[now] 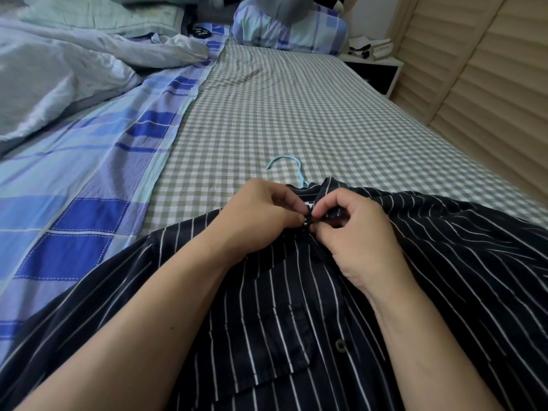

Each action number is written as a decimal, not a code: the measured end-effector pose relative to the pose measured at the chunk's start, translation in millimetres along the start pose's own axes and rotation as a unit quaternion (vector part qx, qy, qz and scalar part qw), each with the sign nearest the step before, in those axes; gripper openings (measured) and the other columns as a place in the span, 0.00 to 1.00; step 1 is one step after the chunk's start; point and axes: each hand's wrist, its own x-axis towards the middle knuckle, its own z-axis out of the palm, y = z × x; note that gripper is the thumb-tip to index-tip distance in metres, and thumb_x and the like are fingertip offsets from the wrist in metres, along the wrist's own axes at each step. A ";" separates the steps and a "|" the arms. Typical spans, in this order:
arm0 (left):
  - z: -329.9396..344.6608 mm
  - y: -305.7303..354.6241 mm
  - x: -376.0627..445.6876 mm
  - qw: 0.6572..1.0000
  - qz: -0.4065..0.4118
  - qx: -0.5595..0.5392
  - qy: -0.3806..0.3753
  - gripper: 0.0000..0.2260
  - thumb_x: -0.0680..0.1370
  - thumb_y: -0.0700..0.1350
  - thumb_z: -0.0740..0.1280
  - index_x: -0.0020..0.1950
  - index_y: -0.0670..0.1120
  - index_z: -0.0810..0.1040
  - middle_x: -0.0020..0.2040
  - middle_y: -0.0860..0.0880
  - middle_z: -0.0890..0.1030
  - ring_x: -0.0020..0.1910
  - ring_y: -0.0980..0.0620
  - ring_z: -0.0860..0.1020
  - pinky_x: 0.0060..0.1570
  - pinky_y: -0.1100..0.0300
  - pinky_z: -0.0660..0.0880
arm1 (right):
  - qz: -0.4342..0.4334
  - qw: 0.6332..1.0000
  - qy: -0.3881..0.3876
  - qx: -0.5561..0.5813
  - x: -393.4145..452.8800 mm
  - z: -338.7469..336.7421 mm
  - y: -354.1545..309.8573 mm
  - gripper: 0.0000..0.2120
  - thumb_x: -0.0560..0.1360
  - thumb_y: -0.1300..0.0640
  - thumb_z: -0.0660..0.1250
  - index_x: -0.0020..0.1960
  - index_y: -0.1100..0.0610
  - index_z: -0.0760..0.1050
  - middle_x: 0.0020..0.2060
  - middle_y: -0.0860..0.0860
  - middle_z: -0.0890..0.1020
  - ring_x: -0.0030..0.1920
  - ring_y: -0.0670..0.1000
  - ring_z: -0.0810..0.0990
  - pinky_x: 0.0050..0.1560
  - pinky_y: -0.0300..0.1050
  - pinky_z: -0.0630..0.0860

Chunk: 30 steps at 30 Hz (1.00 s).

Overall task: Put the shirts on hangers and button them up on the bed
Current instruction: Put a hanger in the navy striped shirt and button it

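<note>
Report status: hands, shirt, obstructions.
Left hand and right hand both pinching the shirt placket at the collar. Shirt on hanger, a lower button not yet done. Nothing in the way.

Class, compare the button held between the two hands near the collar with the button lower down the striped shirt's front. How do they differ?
The top button is pinched by the left hand and right hand, partly hidden; the lower button lies untouched and fully visible. The top one glints; the lower one looks dull and dark. Both sit on the striped shirt.
</note>
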 end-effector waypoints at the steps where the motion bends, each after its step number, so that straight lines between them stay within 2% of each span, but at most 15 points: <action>1: 0.1 -0.2 -0.5 1.000 0.001 0.000 0.000 0.03 0.75 0.40 0.74 0.44 0.48 0.85 0.40 0.49 0.86 0.39 0.53 0.84 0.48 0.59 0.80 | -0.008 1.000 0.004 -0.010 -0.3 -0.3 0.0 0.12 0.71 0.66 0.74 0.40 0.48 0.79 0.30 0.39 0.80 0.27 0.40 0.75 0.29 0.34 0.70; 3: -0.5 -0.8 -0.1 1.000 -0.002 -0.011 -0.003 0.04 0.75 0.39 0.74 0.44 0.47 0.85 0.41 0.48 0.87 0.41 0.50 0.85 0.51 0.56 0.81 | -0.015 1.000 0.004 -0.012 -0.8 -2.8 -0.7 0.12 0.71 0.65 0.75 0.40 0.48 0.80 0.31 0.38 0.81 0.28 0.40 0.76 0.29 0.32 0.70; 6: -3.0 -0.9 2.6 0.999 -0.022 -0.042 -0.015 0.04 0.74 0.37 0.74 0.43 0.45 0.85 0.41 0.47 0.87 0.40 0.52 0.83 0.53 0.53 0.81 | -0.022 1.000 -0.002 -0.008 -0.5 -5.5 -1.0 0.12 0.70 0.62 0.78 0.40 0.46 0.80 0.38 0.39 0.83 0.37 0.41 0.81 0.36 0.32 0.74; 10: -6.0 -0.9 6.9 0.997 -0.036 -0.060 -0.025 0.03 0.74 0.36 0.74 0.43 0.44 0.83 0.40 0.45 0.85 0.40 0.50 0.81 0.53 0.49 0.80 | -0.042 0.999 0.018 -0.028 0.7 -2.4 1.7 0.12 0.70 0.61 0.79 0.39 0.46 0.79 0.38 0.41 0.82 0.34 0.39 0.77 0.36 0.30 0.71; 15: -5.0 -1.9 7.4 0.998 -0.027 -0.045 -0.017 0.03 0.74 0.38 0.74 0.43 0.45 0.83 0.38 0.48 0.83 0.39 0.51 0.79 0.48 0.53 0.78 | -0.062 0.997 0.001 -0.037 -1.4 0.0 2.8 0.13 0.72 0.63 0.77 0.43 0.47 0.78 0.41 0.39 0.83 0.32 0.42 0.77 0.37 0.32 0.74; 19: 0.0 -2.2 5.3 0.999 -0.015 -0.045 0.014 0.04 0.73 0.37 0.75 0.44 0.43 0.82 0.34 0.50 0.81 0.35 0.54 0.77 0.42 0.58 0.74 | -0.081 0.994 0.015 -0.069 -2.7 4.2 3.1 0.12 0.72 0.63 0.76 0.43 0.47 0.78 0.38 0.41 0.81 0.34 0.44 0.78 0.37 0.29 0.72; 25: 1.0 -3.1 2.7 0.996 -0.013 -0.084 0.025 0.04 0.74 0.37 0.75 0.45 0.43 0.80 0.34 0.50 0.80 0.35 0.53 0.77 0.41 0.59 0.74 | -0.102 0.992 0.033 -0.070 -4.4 5.4 4.9 0.12 0.72 0.63 0.76 0.43 0.48 0.78 0.41 0.43 0.82 0.43 0.41 0.80 0.44 0.28 0.72; 28: 6.2 -5.1 4.9 0.999 0.017 0.000 0.049 0.03 0.75 0.40 0.75 0.44 0.46 0.82 0.39 0.49 0.85 0.34 0.59 0.79 0.36 0.70 0.73 | -0.095 0.993 0.041 -0.061 -3.7 6.5 6.7 0.11 0.72 0.65 0.77 0.42 0.51 0.78 0.38 0.43 0.82 0.40 0.40 0.80 0.41 0.27 0.72; 30: 7.9 -6.2 5.0 0.998 0.029 0.026 0.046 0.02 0.77 0.41 0.74 0.46 0.48 0.83 0.41 0.49 0.86 0.34 0.62 0.80 0.35 0.73 0.73 | -0.089 0.992 0.047 -0.069 -3.7 7.9 8.9 0.10 0.72 0.64 0.77 0.41 0.52 0.78 0.37 0.44 0.81 0.38 0.39 0.79 0.39 0.27 0.71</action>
